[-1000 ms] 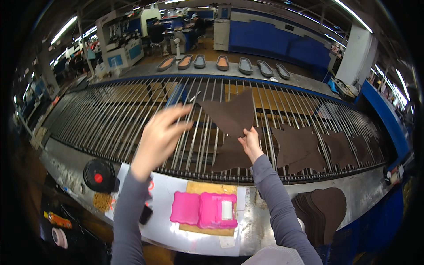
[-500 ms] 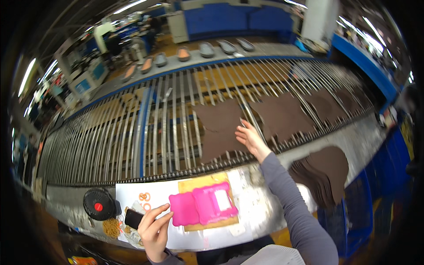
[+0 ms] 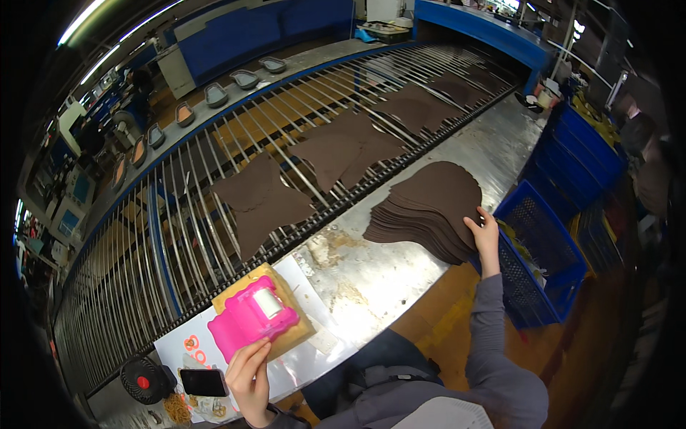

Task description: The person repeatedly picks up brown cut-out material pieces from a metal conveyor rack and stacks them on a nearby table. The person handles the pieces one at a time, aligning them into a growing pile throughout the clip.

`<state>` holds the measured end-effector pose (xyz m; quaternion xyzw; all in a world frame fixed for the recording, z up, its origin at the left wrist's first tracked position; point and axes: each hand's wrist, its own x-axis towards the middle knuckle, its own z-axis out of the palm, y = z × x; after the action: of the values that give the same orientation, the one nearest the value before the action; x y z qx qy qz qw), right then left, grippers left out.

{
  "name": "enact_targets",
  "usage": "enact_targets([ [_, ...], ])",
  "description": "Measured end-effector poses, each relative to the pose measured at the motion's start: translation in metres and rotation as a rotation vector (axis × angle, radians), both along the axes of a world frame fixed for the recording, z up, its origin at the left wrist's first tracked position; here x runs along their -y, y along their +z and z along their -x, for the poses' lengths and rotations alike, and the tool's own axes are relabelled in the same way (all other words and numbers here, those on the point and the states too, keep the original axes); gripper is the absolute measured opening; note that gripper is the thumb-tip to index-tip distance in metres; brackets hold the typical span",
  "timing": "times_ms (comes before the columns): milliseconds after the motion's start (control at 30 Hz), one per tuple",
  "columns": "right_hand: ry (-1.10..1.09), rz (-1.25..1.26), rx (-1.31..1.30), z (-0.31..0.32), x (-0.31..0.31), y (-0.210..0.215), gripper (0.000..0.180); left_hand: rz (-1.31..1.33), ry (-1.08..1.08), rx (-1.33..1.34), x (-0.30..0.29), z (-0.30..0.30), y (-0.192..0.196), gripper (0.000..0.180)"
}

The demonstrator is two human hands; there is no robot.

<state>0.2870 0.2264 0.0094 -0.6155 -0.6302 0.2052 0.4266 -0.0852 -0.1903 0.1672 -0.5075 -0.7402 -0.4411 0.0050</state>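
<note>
My left hand [image 3: 250,382] is closed, its thumb and fingertips pinched together at the near edge of a bright pink, wavy-edged plate [image 3: 246,318]. The plate carries a white block [image 3: 269,303] and lies over a yellowish board [image 3: 294,330]. At the right, my right hand [image 3: 486,232] touches the edge of a fanned stack of dark brown, rounded sheet pieces [image 3: 436,204]. Its thumb and forefinger are apart, and some of its other fingers are hidden. More brown pieces [image 3: 264,196] lie on a conveyor of metal rods [image 3: 189,222].
Beside my left hand are a black phone [image 3: 203,382], a small black fan [image 3: 145,380] and tan rubber bands [image 3: 176,409]. A blue crate [image 3: 543,250] stands right of the metal table [image 3: 379,286]. Shoe-shaped moulds [image 3: 215,94] line the conveyor's far side.
My right hand has moved from above the conveyor to the brown stack. My view has turned rightward. My left hand remains at the pink plate's edge.
</note>
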Motion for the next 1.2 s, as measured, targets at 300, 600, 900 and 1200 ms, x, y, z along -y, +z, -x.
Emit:
enact_targets([
  [300,-0.101,-0.090,0.098,0.005,-0.015,0.001,0.064,0.038,-0.086,0.033,-0.003,-0.033,-0.005,0.022],
  [600,0.151,-0.244,0.084,0.084,0.086,0.127,0.030,0.058,-0.015,0.018,0.022,-0.035,0.004,0.026],
  [900,1.216,-0.693,-0.224,0.157,0.178,0.261,0.027,-0.328,-0.162,0.251,-0.005,0.017,0.050,0.034],
  [1200,1.507,-0.507,-0.591,0.283,0.196,0.287,0.035,-0.484,-0.158,0.736,0.042,0.061,0.026,0.026],
])
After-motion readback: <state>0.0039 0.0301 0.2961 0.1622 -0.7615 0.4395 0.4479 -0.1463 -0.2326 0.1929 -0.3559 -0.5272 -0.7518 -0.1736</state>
